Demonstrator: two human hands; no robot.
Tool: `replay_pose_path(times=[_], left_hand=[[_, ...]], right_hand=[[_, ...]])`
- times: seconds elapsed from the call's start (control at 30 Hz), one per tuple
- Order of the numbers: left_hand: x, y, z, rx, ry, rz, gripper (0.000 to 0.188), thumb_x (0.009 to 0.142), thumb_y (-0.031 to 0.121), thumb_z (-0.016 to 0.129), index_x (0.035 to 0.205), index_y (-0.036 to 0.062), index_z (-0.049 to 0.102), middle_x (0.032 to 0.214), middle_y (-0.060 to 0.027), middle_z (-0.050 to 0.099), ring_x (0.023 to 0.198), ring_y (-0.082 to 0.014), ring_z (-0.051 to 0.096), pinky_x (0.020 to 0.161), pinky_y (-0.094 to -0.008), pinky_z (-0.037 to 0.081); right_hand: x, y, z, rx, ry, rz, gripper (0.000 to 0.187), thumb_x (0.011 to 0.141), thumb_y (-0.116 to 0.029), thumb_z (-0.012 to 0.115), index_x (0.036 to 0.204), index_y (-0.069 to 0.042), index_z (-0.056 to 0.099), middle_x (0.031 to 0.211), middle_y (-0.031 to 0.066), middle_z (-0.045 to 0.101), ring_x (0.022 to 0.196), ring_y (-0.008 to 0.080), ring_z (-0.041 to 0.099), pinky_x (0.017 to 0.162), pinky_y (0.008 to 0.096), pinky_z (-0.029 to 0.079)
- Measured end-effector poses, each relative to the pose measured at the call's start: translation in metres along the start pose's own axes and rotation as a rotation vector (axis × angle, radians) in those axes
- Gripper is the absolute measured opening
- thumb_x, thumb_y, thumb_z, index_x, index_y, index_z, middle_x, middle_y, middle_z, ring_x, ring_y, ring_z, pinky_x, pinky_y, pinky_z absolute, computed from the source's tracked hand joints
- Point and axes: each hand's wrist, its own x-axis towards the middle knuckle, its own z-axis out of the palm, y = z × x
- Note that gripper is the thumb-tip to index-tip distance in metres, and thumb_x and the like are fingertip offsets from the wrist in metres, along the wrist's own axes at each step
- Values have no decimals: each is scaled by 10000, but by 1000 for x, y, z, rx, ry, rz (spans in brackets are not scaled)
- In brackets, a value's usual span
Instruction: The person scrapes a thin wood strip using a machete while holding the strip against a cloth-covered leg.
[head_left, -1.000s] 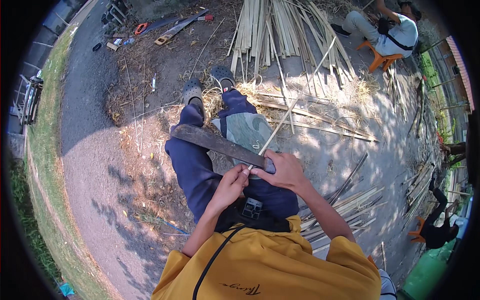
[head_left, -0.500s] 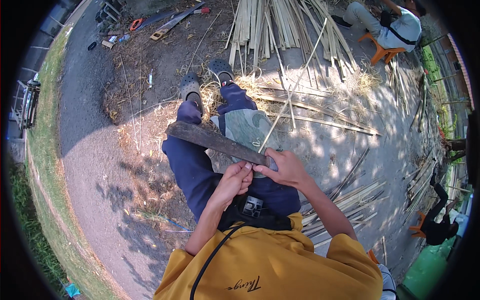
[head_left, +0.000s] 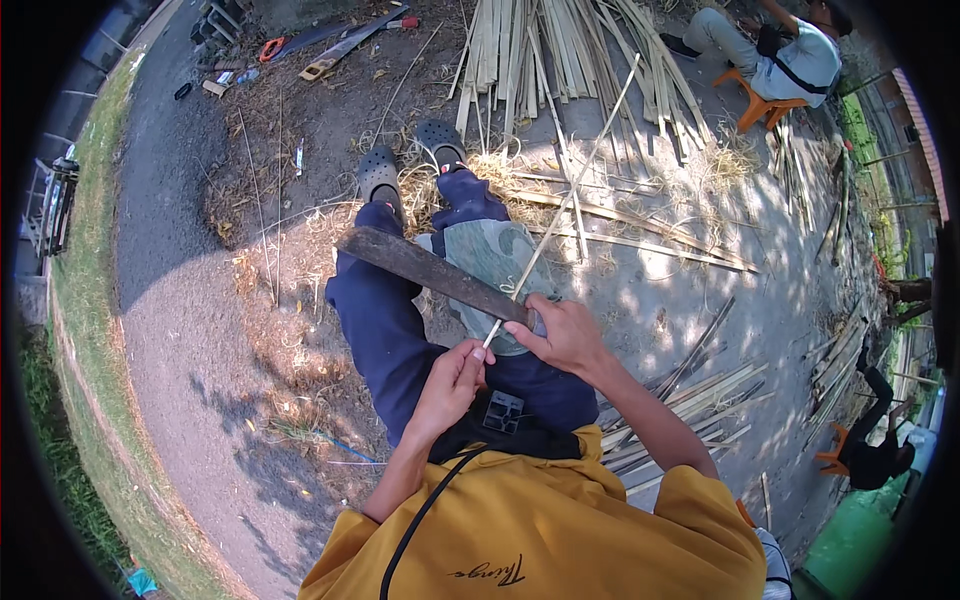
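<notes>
A long thin pale strip (head_left: 573, 190), bamboo by its look, slants from my lap up toward the far right. My left hand (head_left: 452, 385) is closed, pinching its near end between thumb and fingers. A machete with a dark, worn blade (head_left: 425, 272) lies across above my thighs, its tip to the left. At its right end my right hand (head_left: 568, 338) is wrapped round it, thumb against the blade; the handle is mostly hidden. The strip crosses the blade close to that thumb. A small curled shaving (head_left: 508, 287) shows beside the crossing. Camouflage cloth (head_left: 480, 250) covers my lap.
Many pale strips (head_left: 530, 60) are heaped ahead, with curly shavings (head_left: 735, 162) around. More strips (head_left: 700, 405) lie at my right. Handsaws (head_left: 350, 45) rest on the ground at far left. One person (head_left: 795, 65) sits on an orange stool far right; another person (head_left: 880, 450) sits lower right.
My left hand has drawn back slightly toward me and the strip has slid nearer, so its end now shows past the blade. The machete and right hand have barely moved.
</notes>
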Motion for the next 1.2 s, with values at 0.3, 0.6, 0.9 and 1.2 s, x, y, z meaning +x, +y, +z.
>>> replay_pose_path(times=[0.3,0.6,0.9,1.2], left_hand=[[-4,-7,4,74,18,8,225,1179,204,458,1064,62,590,727,75,419,593,-18,342,515,-222,280],[-4,-5,4,90,73,65,227,1180,210,457,1066,67,590,712,78,398,574,-18,320,505,-219,259],[-13,-5,1,148,63,87,234,1177,207,464,1055,55,593,722,70,427,600,-24,366,530,-227,304],[-35,13,-4,372,176,156,174,1121,105,518,1037,0,628,685,-68,562,607,-123,520,578,-317,414]], right_hand=[[0,8,2,37,56,-1,543,974,-549,711,1012,-7,696,624,203,648,624,433,695,596,499,540],[-1,-2,4,-45,44,-53,513,975,-525,715,1015,-14,695,616,195,657,624,427,705,588,500,545],[-2,-10,0,17,21,37,501,951,-527,735,1016,-33,679,609,186,623,609,417,685,578,488,513],[-1,-9,1,2,60,22,517,950,-547,740,988,-34,689,592,184,640,606,423,697,592,491,547]])
